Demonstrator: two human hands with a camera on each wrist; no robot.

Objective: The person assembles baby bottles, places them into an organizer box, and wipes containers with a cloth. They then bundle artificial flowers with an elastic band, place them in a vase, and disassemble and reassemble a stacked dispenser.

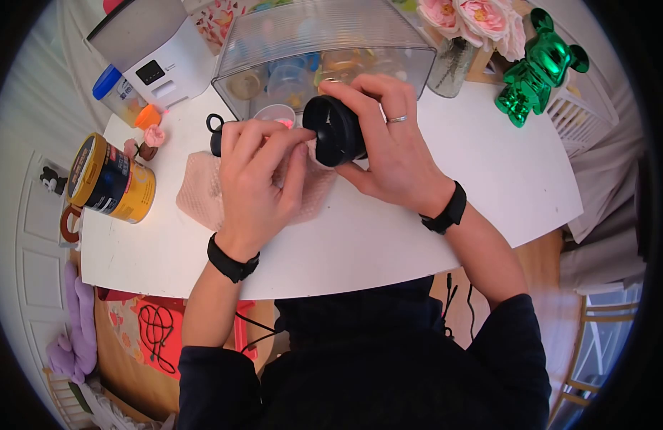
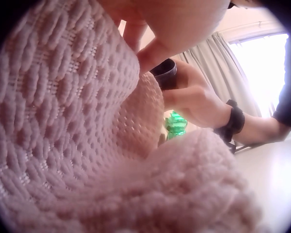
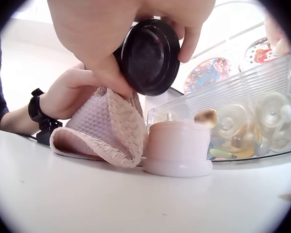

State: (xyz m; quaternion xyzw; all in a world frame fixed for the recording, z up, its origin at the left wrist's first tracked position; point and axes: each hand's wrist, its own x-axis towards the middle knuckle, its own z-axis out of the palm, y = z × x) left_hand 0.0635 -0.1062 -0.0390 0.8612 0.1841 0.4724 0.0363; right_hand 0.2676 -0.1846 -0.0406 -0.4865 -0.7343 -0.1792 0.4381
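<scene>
My right hand (image 1: 396, 136) grips a short, round black cup (image 1: 333, 132) above the table and tips its mouth toward my left hand. My left hand (image 1: 256, 175) pinches a pale pink waffle-weave cloth (image 1: 201, 192), with a bunched part of it at the cup's mouth. The rest of the cloth drapes below that hand onto the table and fills much of the left wrist view (image 2: 58, 102). From the right wrist, the cup's round base (image 3: 149, 58) shows, with the cloth (image 3: 99, 116) standing in folds beneath. A black piece with a loop (image 1: 214, 123) is partly hidden behind my left hand.
A pale pink tub (image 3: 178, 148) stands beside the cloth. Behind it is a clear ribbed bin (image 1: 324, 43) of small items. Left are a yellow-and-black canister (image 1: 113, 179) and a white appliance (image 1: 156, 64); right, a flower vase (image 1: 453, 68) and green bear figure (image 1: 535, 72).
</scene>
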